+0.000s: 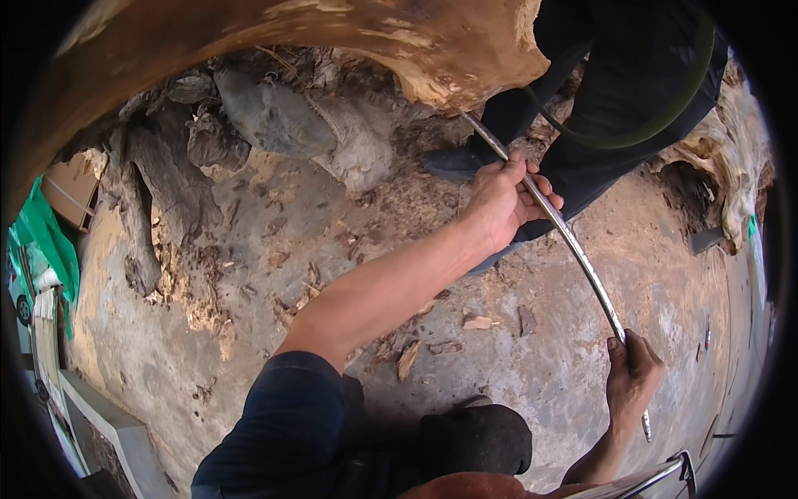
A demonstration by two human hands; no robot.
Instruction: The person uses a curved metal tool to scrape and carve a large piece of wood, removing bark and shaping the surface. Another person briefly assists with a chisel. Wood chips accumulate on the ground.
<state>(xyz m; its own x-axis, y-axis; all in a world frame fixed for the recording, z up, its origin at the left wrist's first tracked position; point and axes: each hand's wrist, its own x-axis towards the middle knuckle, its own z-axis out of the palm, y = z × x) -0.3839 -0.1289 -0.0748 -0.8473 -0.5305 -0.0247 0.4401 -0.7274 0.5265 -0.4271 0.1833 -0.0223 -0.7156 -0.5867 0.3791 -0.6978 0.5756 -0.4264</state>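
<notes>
A long, shiny metal bar (582,254) slants from the upper middle down to the lower right, both my hands on it. My left hand (503,198) grips its upper part, thumb along the bar and fingers curled loosely beneath. Lower down, my right hand (633,370) is closed around the bar near its tapered lower end, which sticks out past the hand. The bar's upper end meets the lower edge of a big, smooth, tan piece of wood (465,50) that arches across the top. Whether the tip touches it or passes behind cannot be told.
Another person in dark trousers (611,108) stands close beyond my left hand, a dark green hose (657,129) looping in front. Grey roots and stumps (170,170) lie at upper left, a pale gnarled stump (731,150) at right. Wood chips (407,359) litter the concrete floor (573,416).
</notes>
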